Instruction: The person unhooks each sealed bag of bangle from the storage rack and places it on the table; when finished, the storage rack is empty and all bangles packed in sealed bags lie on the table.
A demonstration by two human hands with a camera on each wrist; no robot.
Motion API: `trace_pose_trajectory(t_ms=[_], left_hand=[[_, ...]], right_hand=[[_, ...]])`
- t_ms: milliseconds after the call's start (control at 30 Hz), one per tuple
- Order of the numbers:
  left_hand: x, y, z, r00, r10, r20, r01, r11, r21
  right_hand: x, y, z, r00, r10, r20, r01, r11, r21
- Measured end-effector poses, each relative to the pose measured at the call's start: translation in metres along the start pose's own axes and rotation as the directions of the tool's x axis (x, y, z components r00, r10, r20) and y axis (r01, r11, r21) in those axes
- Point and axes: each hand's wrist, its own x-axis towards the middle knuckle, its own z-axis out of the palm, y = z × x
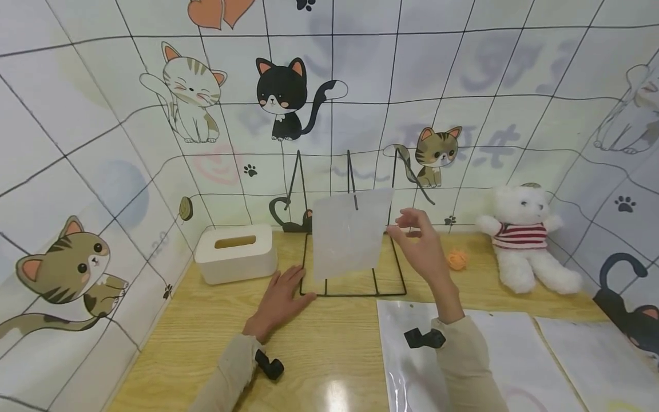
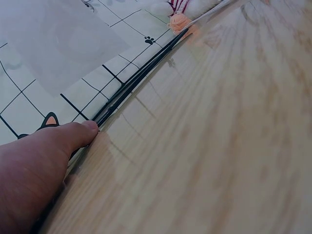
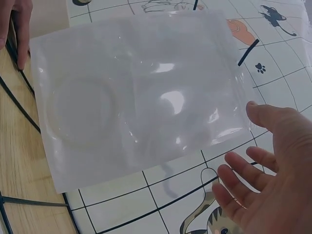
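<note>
A black wire rack [image 1: 340, 295] with tall prongs stands on the wooden table near the wall. Its middle prong crosses the upper part of a white plastic pouch [image 1: 350, 234], which hangs tilted above the rack's base. The pouch is translucent and glossy, and a faint ring shows on it in the right wrist view. My left hand [image 1: 280, 300] rests on the front left corner of the rack, the thumb [image 2: 78, 135] along its lower wire. Beside the pouch's right edge is my right hand [image 1: 423, 246], thumb and fingers apart with nothing between them.
A white tissue box [image 1: 237, 257] is left of the rack. To the right are an orange yarn ball [image 1: 457, 260] and a white teddy bear [image 1: 525, 240] in a striped shirt. White plastic-covered sheets [image 1: 515, 349] lie at the front right. Cat-printed cloth [image 1: 360, 68] covers the walls.
</note>
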Motion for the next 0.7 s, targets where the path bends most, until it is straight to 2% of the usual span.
trace_pose_trajectory(t_ms=[133, 233, 433, 700], left_hand=[[-0.001, -0.004, -0.001, 1.0, -0.002, -0.019, 0.002, 1.0, 0.01], [-0.002, -0.007, -0.002, 0.999, 0.002, -0.038, -0.002, 1.0, 0.004], [-0.001, -0.008, 0.001, 1.0, 0.017, -0.002, -0.017, 1.0, 0.01], [0.0, -0.004, 0.003, 1.0, 0.017, 0.002, -0.017, 1.0, -0.013]], right_hand=[[0.004, -0.003, 0.006, 0.999, 0.007, 0.04, -0.011, 0.995, 0.096], [0.006, -0.002, 0.013, 0.995, 0.02, 0.096, -0.032, 0.992, 0.125], [0.003, 0.002, 0.022, 0.981, 0.068, 0.18, -0.085, 0.992, 0.089], [0.001, 0.004, 0.021, 0.983, 0.044, 0.179, -0.062, 0.993, 0.096]])
